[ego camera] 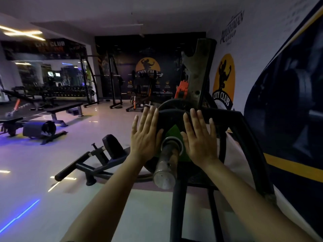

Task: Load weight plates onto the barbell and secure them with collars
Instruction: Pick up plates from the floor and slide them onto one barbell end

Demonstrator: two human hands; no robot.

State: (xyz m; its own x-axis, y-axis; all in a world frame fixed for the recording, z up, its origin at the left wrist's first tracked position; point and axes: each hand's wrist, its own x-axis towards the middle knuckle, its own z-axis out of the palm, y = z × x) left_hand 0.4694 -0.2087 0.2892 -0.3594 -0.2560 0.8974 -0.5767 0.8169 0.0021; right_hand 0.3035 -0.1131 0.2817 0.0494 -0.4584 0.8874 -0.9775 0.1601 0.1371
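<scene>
From where I stand the step in hand looks like seating a plate: a dark weight plate (173,133) with a green patch on its face is already threaded on the barbell sleeve (166,165), whose bare steel end sticks out toward the person, and both palms are flat against the plate's face as if to push it home. Going left to right, the left hand (145,135) lies spread on the left part of the plate, fingers straight and fanned, thumb just beside the sleeve's steel ring; its grip is fully released, closed around nothing, only pressing. Between the hands the sleeve runs through the plate's hole, and no collar shows on it anywhere that I can make out. The right hand (199,137) mirrors the other on the right part of the plate, fingers straight and together, its grip equally slack, touching the plate and holding nothing. Behind the plate another dark disc (176,104) sits further in, near the worn upright of the rack (199,79), though the dim light keeps me from telling whether the two plates touch. I judge the loading of this end near done; the next move calls for an even shove from both palms until the plate sits flush, then fetching a collar and sliding it over the free end of the sleeve up against the plate.
</scene>
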